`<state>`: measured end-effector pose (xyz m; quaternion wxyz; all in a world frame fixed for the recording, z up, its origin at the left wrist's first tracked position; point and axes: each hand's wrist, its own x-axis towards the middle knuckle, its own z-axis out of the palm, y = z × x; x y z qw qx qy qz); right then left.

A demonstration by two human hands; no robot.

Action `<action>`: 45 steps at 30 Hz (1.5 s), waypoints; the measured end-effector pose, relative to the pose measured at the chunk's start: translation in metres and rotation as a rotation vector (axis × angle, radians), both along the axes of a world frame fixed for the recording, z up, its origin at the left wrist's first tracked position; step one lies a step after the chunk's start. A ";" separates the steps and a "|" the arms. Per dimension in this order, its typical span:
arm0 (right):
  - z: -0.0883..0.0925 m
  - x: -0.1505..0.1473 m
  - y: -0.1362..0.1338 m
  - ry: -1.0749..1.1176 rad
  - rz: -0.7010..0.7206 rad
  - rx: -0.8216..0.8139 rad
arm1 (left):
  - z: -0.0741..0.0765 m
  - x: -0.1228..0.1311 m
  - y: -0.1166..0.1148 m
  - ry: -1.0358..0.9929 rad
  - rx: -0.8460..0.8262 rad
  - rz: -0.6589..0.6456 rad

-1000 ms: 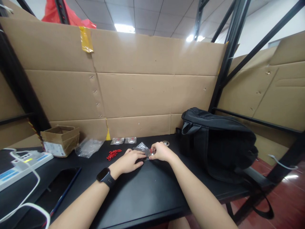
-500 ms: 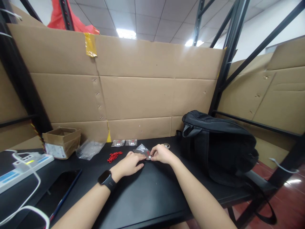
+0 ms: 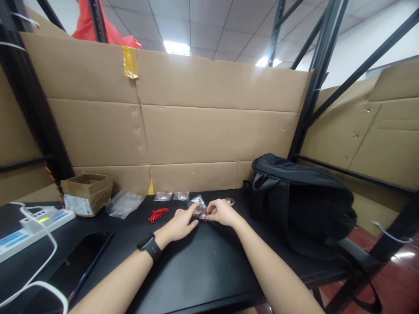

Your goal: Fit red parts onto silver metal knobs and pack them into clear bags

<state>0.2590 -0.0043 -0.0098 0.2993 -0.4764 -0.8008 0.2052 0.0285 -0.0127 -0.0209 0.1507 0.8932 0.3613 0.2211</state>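
Note:
A small clear plastic bag (image 3: 197, 200) with something red and a shiny round piece in it lies on the black table. My left hand (image 3: 178, 224), with a dark watch at the wrist, rests its stretched fingers on the bag's left side, thumb apart. My right hand (image 3: 221, 212) is closed in a pinch at the bag's right edge, where a bit of red shows below the fingertips. Left of my hands lies a heap of red cords (image 3: 158, 214). Behind it are two flat clear packets (image 3: 163, 196) with round pieces inside.
A black backpack (image 3: 304, 200) fills the right side. A roll of tape (image 3: 230, 201) lies behind my right hand. At left are a cardboard box (image 3: 87, 192), a crumpled plastic bag (image 3: 124, 204), a power strip (image 3: 37, 231) with white cables, and a dark tablet-like device (image 3: 77, 266).
The bag has turned to stand more upright between my hands. My left fingers have lifted and drawn apart slightly. The view has shifted a little.

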 end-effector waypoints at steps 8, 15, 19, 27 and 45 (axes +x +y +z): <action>-0.007 -0.008 0.002 -0.049 -0.053 0.074 | -0.008 0.002 0.007 -0.082 0.042 0.116; -0.010 -0.010 0.004 -0.062 -0.077 0.082 | -0.011 0.005 0.013 -0.072 0.011 0.231; -0.013 -0.011 0.005 -0.045 -0.078 0.055 | -0.011 0.006 0.016 -0.076 0.002 0.273; -0.018 -0.017 0.008 -0.044 -0.118 0.065 | -0.014 0.006 0.017 0.006 -0.042 0.235; -0.010 -0.039 -0.004 -0.170 -0.185 0.147 | -0.007 0.000 0.017 -0.100 -0.056 0.096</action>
